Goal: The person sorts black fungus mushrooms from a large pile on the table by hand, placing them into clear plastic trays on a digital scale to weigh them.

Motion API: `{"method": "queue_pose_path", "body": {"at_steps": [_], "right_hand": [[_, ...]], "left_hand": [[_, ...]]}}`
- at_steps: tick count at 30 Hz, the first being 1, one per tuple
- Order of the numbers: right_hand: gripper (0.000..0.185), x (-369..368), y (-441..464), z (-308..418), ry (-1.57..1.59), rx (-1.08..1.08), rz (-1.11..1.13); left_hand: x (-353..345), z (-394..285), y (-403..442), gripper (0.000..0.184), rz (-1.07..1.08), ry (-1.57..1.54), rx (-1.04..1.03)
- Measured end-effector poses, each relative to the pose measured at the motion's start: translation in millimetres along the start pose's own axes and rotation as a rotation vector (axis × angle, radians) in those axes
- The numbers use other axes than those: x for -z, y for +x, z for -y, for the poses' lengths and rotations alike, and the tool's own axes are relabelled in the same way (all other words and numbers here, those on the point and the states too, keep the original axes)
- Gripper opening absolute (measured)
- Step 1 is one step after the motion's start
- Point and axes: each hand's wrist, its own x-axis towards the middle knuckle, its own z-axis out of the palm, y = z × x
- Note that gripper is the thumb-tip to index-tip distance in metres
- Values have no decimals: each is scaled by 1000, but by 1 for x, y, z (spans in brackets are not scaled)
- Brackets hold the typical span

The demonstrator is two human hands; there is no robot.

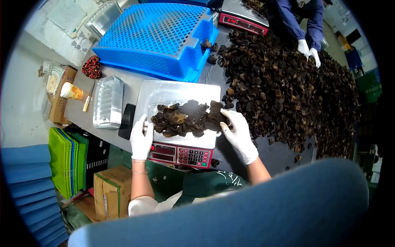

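Dark wood ear mushrooms (181, 119) lie heaped in a clear plastic tray (153, 110) on the metal plate of a red scale (179, 88). My left hand (142, 139), in a white glove, is at the tray's left edge, thumb and fingers slightly apart. At the tray's right end, my gloved right hand (240, 135) has its thumb and fingers around a few mushroom pieces (214, 116). The scale's keypad (192, 157) faces me; its display is partly too dim to read.
A large pile of wood ears (284, 94) covers the right side of the table. Opposite, a person's gloved hands (308, 52) touch it, near a second scale (243, 24). Left stand a blue crate (154, 35), stacked clear trays (108, 101) and a paper cup (71, 91).
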Motion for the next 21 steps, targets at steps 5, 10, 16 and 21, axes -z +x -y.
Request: {"method": "queue_pose_path", "body": {"at_steps": [5, 10, 16, 21], "right_hand": [[29, -16, 13, 2, 93, 79, -62], [25, -6, 35, 18, 275, 148, 23], [24, 15, 53, 31, 696, -224, 216], [31, -1, 64, 26, 231, -188, 373]], "left_hand": [[0, -2, -3, 37, 26, 74, -3], [2, -2, -3, 35, 21, 92, -27], [1, 0, -2, 35, 17, 68, -18], [2, -7, -1, 36, 35, 57, 20]]}}
